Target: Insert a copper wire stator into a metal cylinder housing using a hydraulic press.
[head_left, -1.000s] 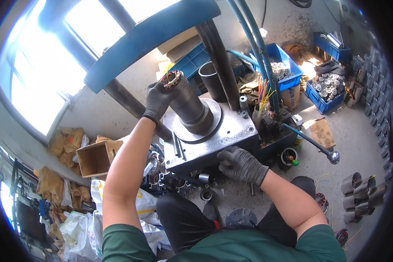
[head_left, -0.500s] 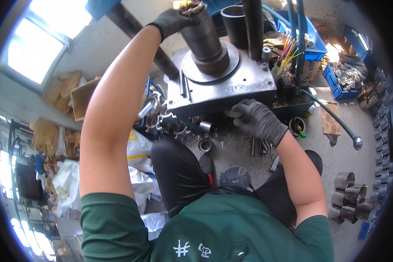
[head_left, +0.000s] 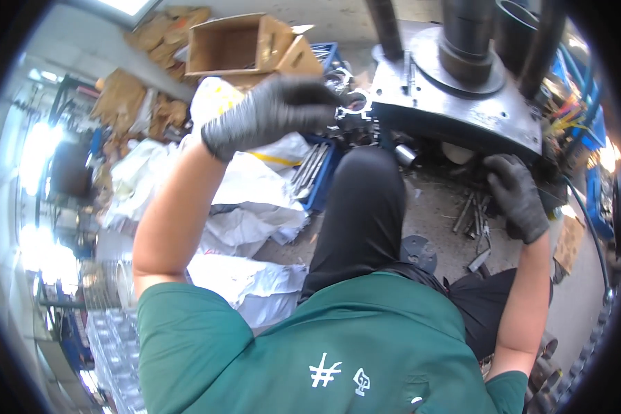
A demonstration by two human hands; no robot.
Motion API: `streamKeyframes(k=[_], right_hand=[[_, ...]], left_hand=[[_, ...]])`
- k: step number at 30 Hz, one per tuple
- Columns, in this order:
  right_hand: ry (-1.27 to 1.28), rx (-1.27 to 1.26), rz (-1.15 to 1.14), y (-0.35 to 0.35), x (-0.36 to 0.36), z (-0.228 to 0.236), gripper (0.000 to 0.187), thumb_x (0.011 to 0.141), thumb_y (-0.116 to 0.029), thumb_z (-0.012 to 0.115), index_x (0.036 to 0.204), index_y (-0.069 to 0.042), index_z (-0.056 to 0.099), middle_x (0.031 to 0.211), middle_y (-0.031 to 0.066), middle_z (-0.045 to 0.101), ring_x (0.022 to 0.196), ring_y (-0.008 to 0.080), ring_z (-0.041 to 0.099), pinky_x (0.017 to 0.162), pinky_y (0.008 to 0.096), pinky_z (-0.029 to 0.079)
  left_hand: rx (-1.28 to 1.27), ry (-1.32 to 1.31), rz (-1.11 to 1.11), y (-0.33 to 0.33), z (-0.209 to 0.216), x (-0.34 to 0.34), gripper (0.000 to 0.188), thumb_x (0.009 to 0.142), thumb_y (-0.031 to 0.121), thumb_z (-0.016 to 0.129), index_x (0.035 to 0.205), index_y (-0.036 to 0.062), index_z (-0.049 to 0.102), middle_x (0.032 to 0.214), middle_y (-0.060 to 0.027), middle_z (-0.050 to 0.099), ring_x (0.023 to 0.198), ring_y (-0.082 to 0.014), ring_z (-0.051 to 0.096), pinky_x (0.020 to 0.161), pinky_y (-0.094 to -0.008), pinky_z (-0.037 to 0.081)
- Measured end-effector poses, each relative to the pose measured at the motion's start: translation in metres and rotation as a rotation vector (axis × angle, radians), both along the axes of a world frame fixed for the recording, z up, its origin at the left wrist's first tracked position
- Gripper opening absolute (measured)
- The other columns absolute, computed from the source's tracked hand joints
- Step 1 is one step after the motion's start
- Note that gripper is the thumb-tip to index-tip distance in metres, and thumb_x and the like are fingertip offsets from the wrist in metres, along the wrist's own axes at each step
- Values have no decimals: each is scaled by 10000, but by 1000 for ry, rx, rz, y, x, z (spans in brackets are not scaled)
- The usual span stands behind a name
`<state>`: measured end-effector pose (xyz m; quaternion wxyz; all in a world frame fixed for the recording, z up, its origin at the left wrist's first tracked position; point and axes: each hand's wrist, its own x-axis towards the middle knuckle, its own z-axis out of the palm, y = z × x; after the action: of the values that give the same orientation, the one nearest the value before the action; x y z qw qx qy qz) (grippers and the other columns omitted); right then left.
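Observation:
My left hand [head_left: 272, 114], in a dark grey glove and slightly blurred, hangs in the air over white sacks. Its fingers stretch to the right, apart, with nothing visible in them. Close to its fingertips are metal ring brackets [head_left: 357, 102]. My right hand [head_left: 517, 199], gloved the same, is just below the front edge of a thick steel press table [head_left: 455, 110]. Its fingers are loosely bent and I see nothing in them. On the table a dark metal cylinder [head_left: 466, 34] stands upright on a round plate [head_left: 426, 61]. A pale rounded thing [head_left: 457, 153] shows under the table edge.
Metal rods [head_left: 470, 215] lie on the floor below my right hand, near a dark disc with holes [head_left: 419, 253]. White sacks [head_left: 255, 185] and a blue tray [head_left: 330, 171] of rods are at my left. A cardboard box [head_left: 222, 52] stands behind them. Posts flank the cylinder.
My left hand has left the cylinder's top and swung left and down over the sacks. My view has turned left. The right hand is still near the table's front edge.

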<state>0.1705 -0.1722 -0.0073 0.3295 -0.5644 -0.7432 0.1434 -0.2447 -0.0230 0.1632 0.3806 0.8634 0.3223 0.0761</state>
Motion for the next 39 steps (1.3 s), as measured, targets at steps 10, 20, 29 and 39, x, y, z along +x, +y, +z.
streamKeyframes(k=[10, 20, 29, 39], right_hand=[[-15, -222, 63, 4, -3, -33, 331, 877, 13, 657, 1205, -15, 683, 1205, 202, 700, 1154, 384, 665, 1008, 421, 518], [-118, -313, 103, 12, 0, -73, 317, 902, -44, 683, 1216, 0, 690, 1162, 211, 711, 1114, 394, 680, 962, 439, 533], [12, -490, 83, 10, 33, -115, 345, 900, -38, 699, 1239, 24, 694, 1183, 195, 727, 1124, 323, 695, 985, 407, 537], [158, -591, -40, 14, 79, -179, 379, 941, -12, 723, 1316, -3, 668, 1205, 97, 733, 1117, 212, 675, 988, 357, 543]], left_hand=[[-474, 346, 585, -169, -24, -232, 356, 995, 278, 740, 1161, -36, 738, 1090, -102, 759, 1054, -184, 689, 974, -351, 546], [-304, -219, 1950, -341, -186, -531, 174, 917, 203, 718, 930, 29, 718, 845, -114, 726, 711, -286, 715, 669, -415, 617], [-450, -1170, 2464, -388, -381, -543, 466, 953, 264, 677, 1390, 122, 599, 1335, -216, 629, 1217, -429, 610, 1027, -603, 506], [-383, -1029, 2529, -389, -432, -569, 476, 966, 307, 703, 1380, 93, 611, 1273, -194, 676, 1161, -410, 645, 996, -585, 523]])
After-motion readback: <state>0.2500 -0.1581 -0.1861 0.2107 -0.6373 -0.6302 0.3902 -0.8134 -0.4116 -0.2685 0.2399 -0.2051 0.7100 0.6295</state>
